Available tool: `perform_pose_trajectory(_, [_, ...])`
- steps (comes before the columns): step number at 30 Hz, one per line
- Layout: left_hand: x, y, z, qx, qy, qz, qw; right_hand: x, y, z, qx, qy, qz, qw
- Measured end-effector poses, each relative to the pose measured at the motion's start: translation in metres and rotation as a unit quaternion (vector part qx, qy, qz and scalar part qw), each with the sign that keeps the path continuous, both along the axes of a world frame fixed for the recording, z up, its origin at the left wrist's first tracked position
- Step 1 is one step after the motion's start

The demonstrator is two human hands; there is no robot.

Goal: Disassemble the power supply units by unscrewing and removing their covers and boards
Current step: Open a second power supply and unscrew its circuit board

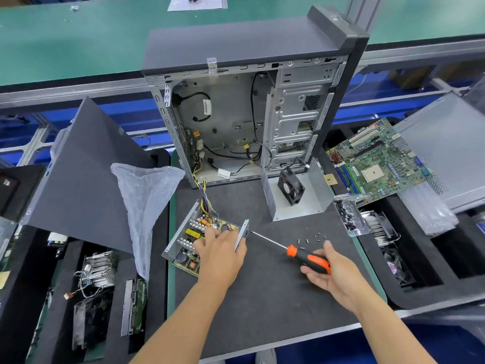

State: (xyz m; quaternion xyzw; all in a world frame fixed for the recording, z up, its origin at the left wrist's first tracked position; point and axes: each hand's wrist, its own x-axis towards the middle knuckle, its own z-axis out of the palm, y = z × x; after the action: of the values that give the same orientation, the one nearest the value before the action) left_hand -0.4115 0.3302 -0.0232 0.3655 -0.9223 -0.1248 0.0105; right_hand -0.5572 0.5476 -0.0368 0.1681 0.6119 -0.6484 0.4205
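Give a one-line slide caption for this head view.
Left hand steadies the opened power supply unit while right hand drives a screwdriver into its side.

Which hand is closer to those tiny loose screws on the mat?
Right. The right hand, holding the screwdriver, sits just below the loose screws; the left hand rests on the power supply, farther left.

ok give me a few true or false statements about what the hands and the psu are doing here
1. The right hand holds the screwdriver. True.
2. The screwdriver tip is at the PSU's side wall. True.
3. The left hand is off the PSU. False: it rests on the open unit.
4. The PSU cover is still on. False: its board shows.
5. Loose screws lie on the mat. True.
6. The fan is inside the case. False: it stands outside, on a metal bracket.
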Motion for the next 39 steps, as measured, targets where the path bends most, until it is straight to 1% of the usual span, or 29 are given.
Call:
perform_pose_trajectory(1, [0.000,0.000,0.000,0.001,0.001,0.001,1.000,0.001,-0.001,-0.001,0.008,0.018,0.008,1.000])
perform_pose_trajectory(4, [0.000,0.000,0.000,-0.001,0.001,-0.002,1.000,-0.001,0.000,-0.005,-0.028,0.054,-0.021,0.998])
perform_pose_trajectory(7, [0.000,0.001,0.000,-0.005,0.003,-0.004,1.000,0.000,0.000,-0.003,-0.039,0.036,-0.010,0.999])
perform_pose_trajectory(10, [0.000,0.000,0.001,-0.004,0.001,-0.003,1.000,0.002,0.000,-0.003,0.000,0.052,0.031,0.998])
perform_pose_trajectory(14, [0.000,0.000,0.002,-0.008,-0.008,-0.008,1.000,0.005,0.000,-0.007,0.013,0.066,0.007,0.998])
perform_pose_trajectory(19, [0.000,0.001,0.001,-0.015,0.000,-0.008,1.000,0.000,0.012,-0.009,0.015,0.040,-0.026,0.999])
perform_pose_trajectory(24, [0.000,0.002,0.000,-0.033,-0.001,-0.003,0.999,0.000,0.017,-0.007,0.016,0.063,-0.040,0.997])
perform_pose_trajectory(27, [0.000,0.003,0.000,-0.039,0.029,-0.005,0.999,0.004,0.018,-0.009,0.031,0.078,-0.028,0.996])
perform_pose_trajectory(31, [-0.004,-0.008,0.002,-0.004,-0.009,-0.045,0.999,0.011,0.012,-0.015,0.038,0.085,-0.020,0.995])
perform_pose_trajectory(33, [-0.012,-0.011,0.005,0.034,0.003,-0.055,0.998,0.013,0.009,-0.017,0.039,0.092,-0.022,0.995])
perform_pose_trajectory(35, [-0.018,-0.008,0.008,0.065,0.022,-0.043,0.997,0.015,0.006,-0.018,0.040,0.097,-0.023,0.994])
perform_pose_trajectory(39, [-0.022,-0.001,0.008,0.082,0.030,-0.040,0.995,0.015,0.002,-0.019,0.031,0.096,-0.025,0.995])
